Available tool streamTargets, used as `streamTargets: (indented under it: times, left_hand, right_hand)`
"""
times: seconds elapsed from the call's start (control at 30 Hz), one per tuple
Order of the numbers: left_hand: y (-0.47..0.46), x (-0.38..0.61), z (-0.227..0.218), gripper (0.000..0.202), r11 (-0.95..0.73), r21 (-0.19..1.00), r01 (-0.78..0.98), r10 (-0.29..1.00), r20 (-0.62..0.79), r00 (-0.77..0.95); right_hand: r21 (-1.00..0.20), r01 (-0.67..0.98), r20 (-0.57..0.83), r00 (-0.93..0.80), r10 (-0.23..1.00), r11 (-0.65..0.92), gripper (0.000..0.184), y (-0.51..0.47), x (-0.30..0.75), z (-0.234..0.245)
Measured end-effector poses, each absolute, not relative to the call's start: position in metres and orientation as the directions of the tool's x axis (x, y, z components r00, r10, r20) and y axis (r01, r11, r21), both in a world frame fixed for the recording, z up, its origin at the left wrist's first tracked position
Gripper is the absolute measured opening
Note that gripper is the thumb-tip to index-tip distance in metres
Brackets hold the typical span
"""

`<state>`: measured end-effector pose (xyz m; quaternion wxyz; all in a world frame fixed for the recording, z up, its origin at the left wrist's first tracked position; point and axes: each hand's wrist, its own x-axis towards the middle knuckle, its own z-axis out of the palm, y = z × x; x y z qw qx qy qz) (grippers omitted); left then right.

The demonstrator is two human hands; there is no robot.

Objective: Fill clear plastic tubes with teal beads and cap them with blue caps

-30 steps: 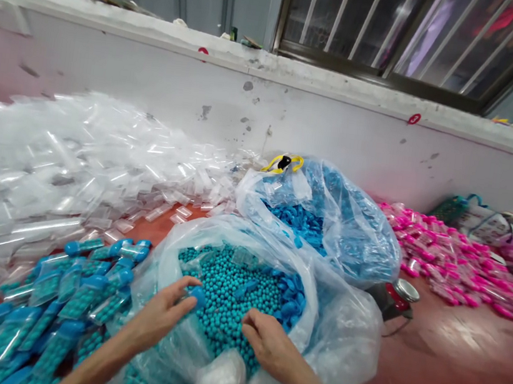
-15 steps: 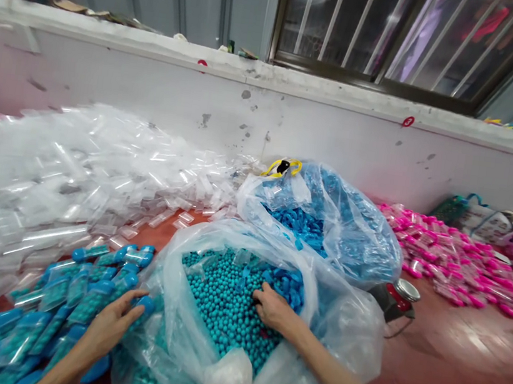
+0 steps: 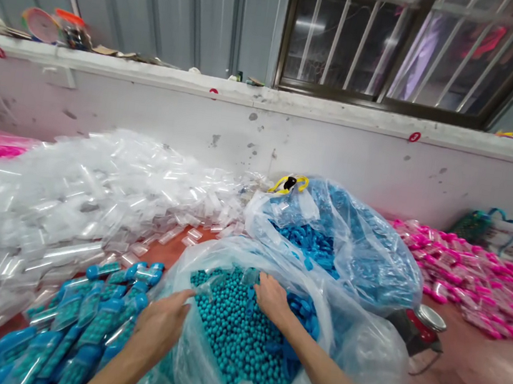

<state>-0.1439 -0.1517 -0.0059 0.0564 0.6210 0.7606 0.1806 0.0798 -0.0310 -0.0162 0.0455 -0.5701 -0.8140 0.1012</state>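
Note:
A clear plastic bag (image 3: 357, 363) in front of me is full of small teal beads (image 3: 238, 334), with blue caps (image 3: 304, 315) heaped at its far right side. My left hand (image 3: 160, 327) rests on the bag's left rim, thumb stretched toward the beads, and nothing shows in it. My right hand (image 3: 273, 298) is inside the bag at the far edge of the beads. Its fingers curl down among the caps and an empty clear tube (image 3: 250, 276); what they grip is hidden. Filled, blue-capped tubes (image 3: 78, 326) lie piled to the left of the bag.
A big heap of empty clear tubes (image 3: 71, 199) covers the left. A second bag of blue caps (image 3: 361, 256) stands behind the first. Pink-filled tubes (image 3: 472, 277) lie at the right, a red jar with a metal lid (image 3: 423, 324) beside the bags. A white wall (image 3: 338, 146) closes the back.
My left hand has come back from the pile of filled tubes to the bag's left rim. My right hand has moved a little further into the bag. The view has tilted upward.

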Motion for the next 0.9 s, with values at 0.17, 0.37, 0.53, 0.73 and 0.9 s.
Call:
streamTargets:
  times: [0.17, 0.37, 0.53, 0.73, 0.9]
  left_hand:
    - [-0.05, -0.103, -0.008, 0.035, 0.026, 0.279, 0.96, 1.0, -0.008, -0.025]
    - [-0.02, -0.093, -0.018, 0.047, -0.037, 0.331, 0.943, 0.998, -0.031, 0.05]
    - [-0.064, -0.095, -0.019, 0.041, -0.158, 0.374, 0.914, 0.984, -0.022, 0.179]
    - [-0.109, -0.081, -0.024, 0.045, -0.112, 0.442, 0.89, 0.99, 0.129, 0.06]
    - [-0.124, -0.056, -0.023, 0.042, -0.133, 0.698, 0.704, 0.991, 0.116, 0.072]
  right_hand:
    - [-0.286, 0.907, -0.001, -0.322, 0.947, 0.309, 0.037, -0.006, 0.054, -0.028]
    - [-0.416, 0.839, 0.026, -0.375, 0.927, 0.351, 0.042, -0.003, 0.056, -0.041]
    - [-0.546, 0.738, 0.051, -0.444, 0.895, 0.397, 0.031, -0.014, 0.077, -0.037]
    - [-0.684, 0.591, 0.191, -0.421, 0.887, 0.427, 0.025, -0.05, 0.097, -0.023]
    - [-0.855, 0.392, 0.101, -0.516, 0.85, 0.34, 0.029, -0.082, 0.098, -0.02]
